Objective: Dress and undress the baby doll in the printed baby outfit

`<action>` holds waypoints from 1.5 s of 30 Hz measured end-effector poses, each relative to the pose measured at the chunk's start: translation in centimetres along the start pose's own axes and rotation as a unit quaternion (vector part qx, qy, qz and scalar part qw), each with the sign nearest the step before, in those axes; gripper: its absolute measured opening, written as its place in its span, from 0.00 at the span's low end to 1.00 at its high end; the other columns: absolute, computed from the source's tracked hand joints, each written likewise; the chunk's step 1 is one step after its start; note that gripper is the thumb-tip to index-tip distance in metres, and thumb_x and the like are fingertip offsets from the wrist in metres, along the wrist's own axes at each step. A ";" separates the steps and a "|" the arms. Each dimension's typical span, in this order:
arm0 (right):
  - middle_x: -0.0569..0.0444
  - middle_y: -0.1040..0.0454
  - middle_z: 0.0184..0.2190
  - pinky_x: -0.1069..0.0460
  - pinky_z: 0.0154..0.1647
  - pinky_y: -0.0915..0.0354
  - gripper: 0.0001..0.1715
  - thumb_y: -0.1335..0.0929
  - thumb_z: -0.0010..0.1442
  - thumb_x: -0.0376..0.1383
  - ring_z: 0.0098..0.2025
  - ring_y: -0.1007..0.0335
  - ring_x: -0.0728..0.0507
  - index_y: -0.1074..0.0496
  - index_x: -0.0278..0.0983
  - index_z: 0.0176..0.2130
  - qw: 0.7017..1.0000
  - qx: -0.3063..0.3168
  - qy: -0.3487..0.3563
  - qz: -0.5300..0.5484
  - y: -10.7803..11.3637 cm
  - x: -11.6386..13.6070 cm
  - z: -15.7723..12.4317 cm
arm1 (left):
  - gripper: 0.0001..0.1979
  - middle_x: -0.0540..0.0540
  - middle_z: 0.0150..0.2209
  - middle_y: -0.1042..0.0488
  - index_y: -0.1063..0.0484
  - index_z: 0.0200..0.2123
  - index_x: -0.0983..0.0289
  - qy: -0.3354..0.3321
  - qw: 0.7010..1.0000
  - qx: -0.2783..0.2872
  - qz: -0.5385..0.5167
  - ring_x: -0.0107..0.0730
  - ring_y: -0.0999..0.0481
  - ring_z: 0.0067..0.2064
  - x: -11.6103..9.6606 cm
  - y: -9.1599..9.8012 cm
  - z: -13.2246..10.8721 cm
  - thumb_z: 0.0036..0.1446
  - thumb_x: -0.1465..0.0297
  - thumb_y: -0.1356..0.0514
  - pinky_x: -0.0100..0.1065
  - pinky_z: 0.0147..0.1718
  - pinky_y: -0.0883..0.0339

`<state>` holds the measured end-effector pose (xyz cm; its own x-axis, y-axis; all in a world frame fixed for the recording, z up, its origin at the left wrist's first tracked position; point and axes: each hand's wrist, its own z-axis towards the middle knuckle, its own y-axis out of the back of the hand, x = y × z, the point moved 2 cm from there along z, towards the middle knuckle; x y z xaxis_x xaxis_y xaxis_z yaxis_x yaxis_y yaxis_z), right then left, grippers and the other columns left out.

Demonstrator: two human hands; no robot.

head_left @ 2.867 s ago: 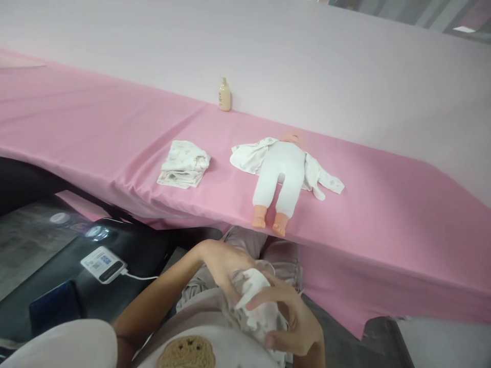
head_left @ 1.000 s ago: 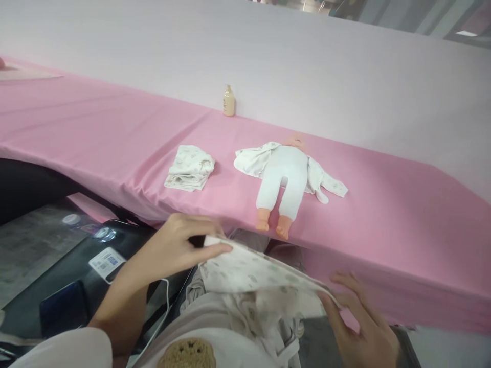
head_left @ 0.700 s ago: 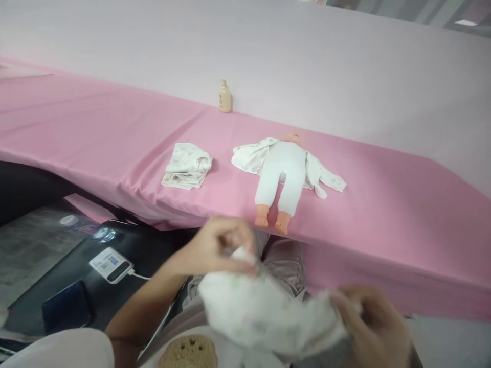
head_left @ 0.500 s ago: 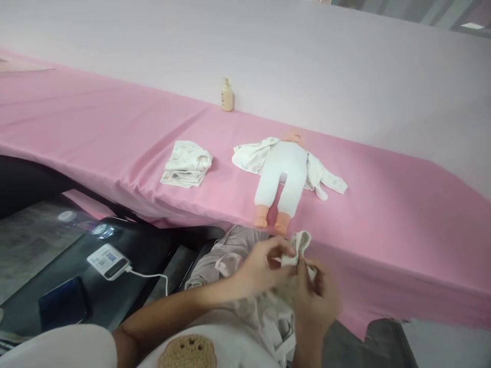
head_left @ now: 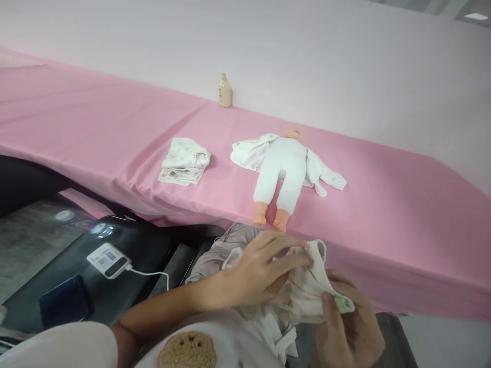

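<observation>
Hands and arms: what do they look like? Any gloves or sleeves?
No gloves or rings show: the left hand and right hand are bare. The left forearm is bare up to a short white sleeve. The right arm is out of view past the wrist. The shirt has a brown bear patch.

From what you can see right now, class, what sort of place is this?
Probably a baby-care practice station: a doll lies on a long pink table, a pump bottle stands at the wall, folded baby clothes sit beside the doll, and the left hand and right hand hold a small garment.
</observation>
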<state>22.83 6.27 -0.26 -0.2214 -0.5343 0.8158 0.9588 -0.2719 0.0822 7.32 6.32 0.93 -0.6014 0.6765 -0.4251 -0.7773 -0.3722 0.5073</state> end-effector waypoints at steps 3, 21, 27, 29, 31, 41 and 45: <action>0.49 0.27 0.38 0.50 0.40 0.32 0.02 0.31 0.57 0.33 0.41 0.29 0.44 0.29 0.36 0.33 0.994 0.063 -0.024 0.091 0.3 -0.9 0.2 | 0.14 0.62 0.53 0.32 0.32 0.48 0.64 0.005 0.996 0.073 0.047 0.40 0.36 0.57 0.6 0.3 0.2 0.58 0.74 0.43 0.42 0.56 0.38; 0.53 0.25 0.33 0.55 0.30 0.31 0.07 0.25 0.49 0.33 0.33 0.27 0.46 0.23 0.41 0.32 0.958 0.266 -0.026 0.105 1.5 -2.0 2.2 | 0.05 0.52 0.39 0.22 0.30 0.35 0.66 -0.149 0.983 0.093 0.055 0.27 0.27 0.46 -0.9 2.4 0.5 0.63 0.72 0.44 0.36 0.62 0.45; 0.51 0.26 0.35 0.54 0.29 0.31 0.02 0.26 0.50 0.34 0.32 0.27 0.46 0.21 0.41 0.29 0.947 0.307 -0.071 0.062 2.2 -2.5 2.5 | 0.08 0.53 0.33 0.23 0.29 0.35 0.66 -0.154 0.980 0.112 0.052 0.27 0.25 0.39 -1.5 2.8 0.4 0.63 0.75 0.48 0.37 0.60 0.42; 0.51 0.27 0.35 0.53 0.30 0.31 0.03 0.26 0.51 0.34 0.33 0.28 0.45 0.20 0.41 0.31 0.956 0.272 -0.077 0.078 2.6 -2.7 2.1 | 0.06 0.50 0.28 0.25 0.29 0.39 0.65 -0.149 0.981 0.113 0.052 0.25 0.26 0.35 -1.4 2.9 0.5 0.63 0.72 0.46 0.36 0.59 0.41; 0.50 0.27 0.35 0.52 0.31 0.31 0.05 0.26 0.51 0.34 0.35 0.28 0.44 0.20 0.41 0.32 0.964 0.234 -0.059 0.116 2.9 -2.8 1.6 | 0.07 0.48 0.25 0.27 0.29 0.38 0.65 -0.147 0.982 0.094 0.076 0.24 0.28 0.31 -1.3 3.0 0.6 0.62 0.67 0.42 0.34 0.59 0.41; 0.52 0.30 0.35 0.53 0.33 0.29 0.11 0.29 0.49 0.22 0.37 0.30 0.48 0.32 0.36 0.28 0.985 0.074 0.030 0.151 2.4 -2.1 1.1 | 0.09 0.59 0.45 0.29 0.34 0.35 0.64 0.066 0.983 0.171 0.007 0.32 0.28 0.46 0.5 2.3 0.2 0.61 0.64 0.43 0.31 0.46 0.32; 0.47 0.27 0.43 0.53 0.33 0.27 0.21 0.26 0.50 0.33 0.40 0.26 0.44 0.30 0.37 0.45 0.970 0.231 0.068 0.020 1.9 -1.9 2.0 | 0.04 0.52 0.37 0.28 0.37 0.41 0.63 0.080 0.973 0.191 -0.105 0.25 0.27 0.38 0.8 1.9 -0.5 0.63 0.73 0.47 0.27 0.41 0.32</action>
<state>25.41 8.31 -0.50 -0.1745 -0.6460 0.7431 0.9376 0.1216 0.3259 5.27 5.84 1.20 -0.4807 0.5937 -0.6453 -0.7792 0.0484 0.6250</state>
